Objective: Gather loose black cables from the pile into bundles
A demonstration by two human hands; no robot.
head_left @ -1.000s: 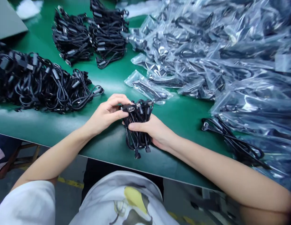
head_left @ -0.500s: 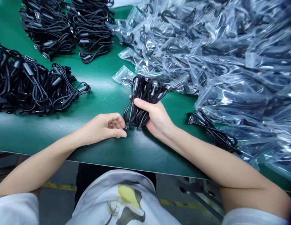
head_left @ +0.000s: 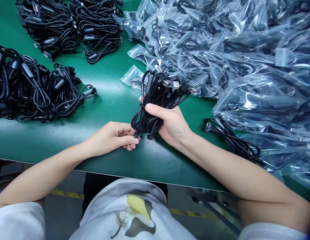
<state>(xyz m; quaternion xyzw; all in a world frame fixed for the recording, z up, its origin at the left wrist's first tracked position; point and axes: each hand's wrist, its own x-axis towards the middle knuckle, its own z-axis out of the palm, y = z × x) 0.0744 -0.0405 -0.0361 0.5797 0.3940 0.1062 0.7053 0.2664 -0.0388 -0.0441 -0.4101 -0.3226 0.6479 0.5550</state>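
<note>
Loose-ended USB cable bundle in the right hand

Above the green table [head_left: 107,108], near the bagged cables [head_left: 195,60], the right hand [head_left: 173,126] wraps the bundle of black USB cables [head_left: 156,98], thumb across it. It should feel light and springy, stiff only at the plugs, cords apt to slide; the middle looks the best grip. The left hand [head_left: 111,138] pinches a small plug [head_left: 136,135] at the lower end; earlier it was at the upper ends.

Looped black cables [head_left: 155,106], tied, upper plugs [head_left: 175,85] fanned, in right hand [head_left: 171,125]; lower plug [head_left: 136,135] pinched in left hand [head_left: 117,136].
</note>
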